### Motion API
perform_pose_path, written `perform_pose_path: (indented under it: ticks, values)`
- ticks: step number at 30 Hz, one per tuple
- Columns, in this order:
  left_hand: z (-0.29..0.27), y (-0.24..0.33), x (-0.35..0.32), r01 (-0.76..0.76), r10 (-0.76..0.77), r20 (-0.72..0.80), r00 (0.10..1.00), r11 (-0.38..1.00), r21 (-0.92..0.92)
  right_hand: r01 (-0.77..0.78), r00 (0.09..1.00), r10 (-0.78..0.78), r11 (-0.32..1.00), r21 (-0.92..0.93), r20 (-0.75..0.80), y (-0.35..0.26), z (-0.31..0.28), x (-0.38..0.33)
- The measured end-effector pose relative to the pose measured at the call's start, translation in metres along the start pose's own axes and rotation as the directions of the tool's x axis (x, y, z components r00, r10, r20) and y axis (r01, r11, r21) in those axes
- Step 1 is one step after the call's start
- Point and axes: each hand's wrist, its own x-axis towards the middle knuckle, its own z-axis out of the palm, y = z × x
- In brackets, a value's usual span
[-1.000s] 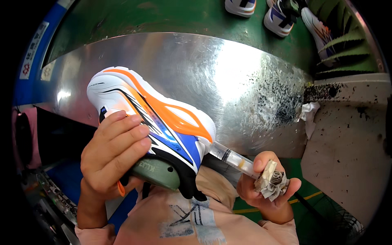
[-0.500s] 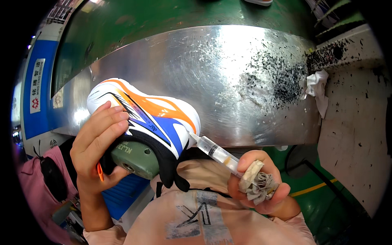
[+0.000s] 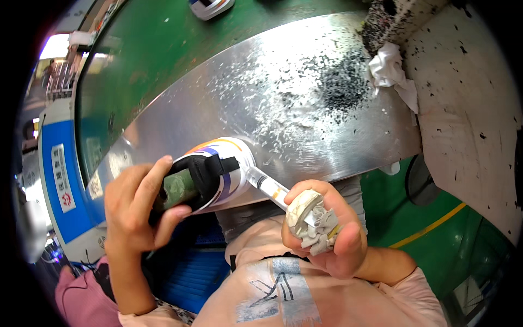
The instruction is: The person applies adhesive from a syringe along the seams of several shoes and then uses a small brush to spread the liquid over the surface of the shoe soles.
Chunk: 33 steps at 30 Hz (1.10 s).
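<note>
My left hand is closed on a white, orange and purple sports shoe with a black collar. A dark green shoe last fills the shoe's opening, near my fingers and thumb. The heel end points right, and my left hand hides much of the toe end. My right hand grips a clear syringe, its tip against or very near the shoe's white sole edge by the heel. A crumpled off-white wad sits at the syringe's rear, inside my right fingers.
Black and white specks litter the shiny metal work surface. Crumpled white paper lies at its far right, beside a stained pale panel. Beyond is a green surface bearing part of another shoe. A blue-and-white machine stands left.
The shoe has turned, so its collar and the last's end now face me more instead of its side. The syringe has followed along the sole edge. My view has shifted too.
</note>
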Motion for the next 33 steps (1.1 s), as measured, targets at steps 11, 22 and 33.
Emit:
perform_pose_path:
  ticks: [11,22,33]
  values:
    - [0.004,0.058,0.027,0.47,-0.484,-0.086,0.871,0.871,-0.141,0.106,0.993,-0.108,0.992,0.072,0.037,-0.002,0.009,-0.009]
    - [-0.007,0.062,0.042,0.641,-0.654,-0.055,0.755,0.753,-0.148,0.231,0.968,-0.226,0.972,-0.037,0.105,0.02,0.038,-0.022]
    - [0.006,0.051,-0.005,0.409,-0.486,-0.202,0.85,0.851,-0.329,0.048,0.988,0.016,0.917,0.396,-0.157,-0.003,0.006,0.01]
